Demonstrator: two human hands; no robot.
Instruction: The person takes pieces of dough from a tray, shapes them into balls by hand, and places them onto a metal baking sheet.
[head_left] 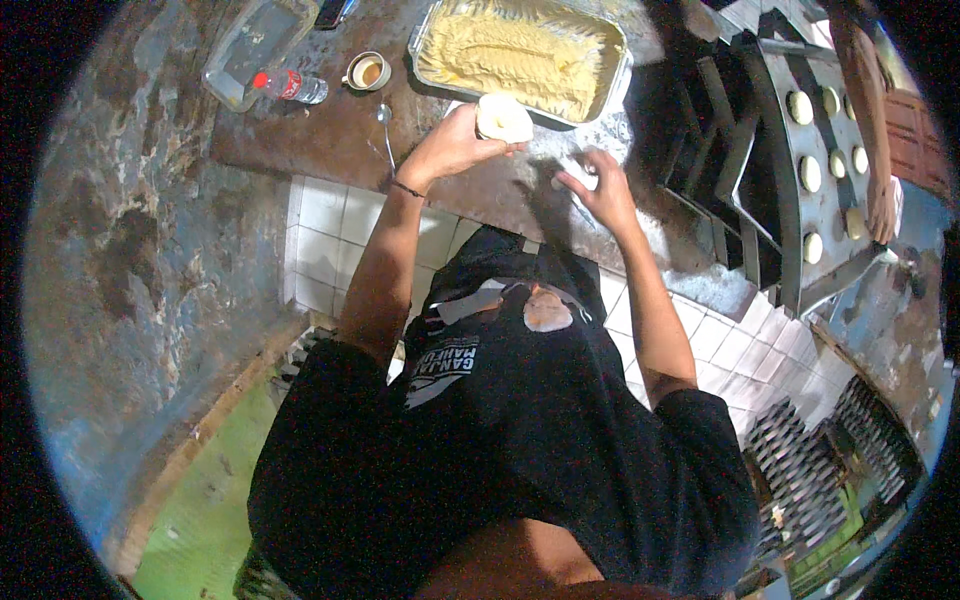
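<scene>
My left hand (447,150) is wrapped round a round, pale piece of dough (503,119), held up at the near edge of a metal pan (621,88). Yellow, creamy filling (520,55) with ridged marks fills that pan. To the right, over the floury worktop, my right hand (606,192) is closed, thumb and fingers pinched round something whitish. Blur and glare hide what it is. Left of my left wrist lies a spoon (386,125), near a cup (367,71) with brown liquid in it.
Beyond the cup are a red-capped plastic bottle (290,86) and a clear, shallow container (250,60). Dark metal trays stand at the right, one bearing several dough rounds (810,173). Another person's arm (875,130) reaches down beside it. White tiles (325,235) face the counter front.
</scene>
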